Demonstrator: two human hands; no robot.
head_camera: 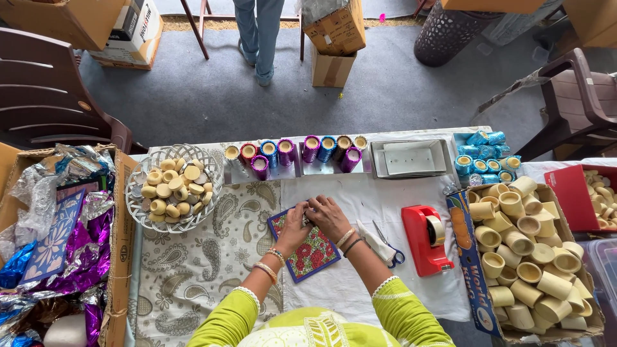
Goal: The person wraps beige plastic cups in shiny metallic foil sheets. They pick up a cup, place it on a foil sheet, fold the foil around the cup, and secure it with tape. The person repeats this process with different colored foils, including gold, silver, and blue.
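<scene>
Worktop (385,199) is running left to right under a white cloth, with a paisley cloth (193,270) covering the left part. Far edge is lining up with a row of foil-wrapped cups (302,151) in purple and blue on trays, and an empty white tray (410,159) sitting to their right. Open cloth is lying between both hands and the red tape dispenser (425,238); only the scissors (387,247) are occupying that gap. Left side is hemmed in by a white woven basket of pale discs (173,187) and, further left, a cardboard box of foil sheets (58,244). Right side is closed off by a carton of cream cups (530,250) reaching the near edge.

Both hands are meeting over the far right corner of a small square mat (307,247), floral red and green with a blue border, lying tilted near the middle of the worktop. Left hand (293,231) and right hand (329,215) are touching each other, fingers bunched narrow around something small; what it is cannot be told. Another person's legs (258,35) are standing on the grey floor beyond the far edge.
</scene>
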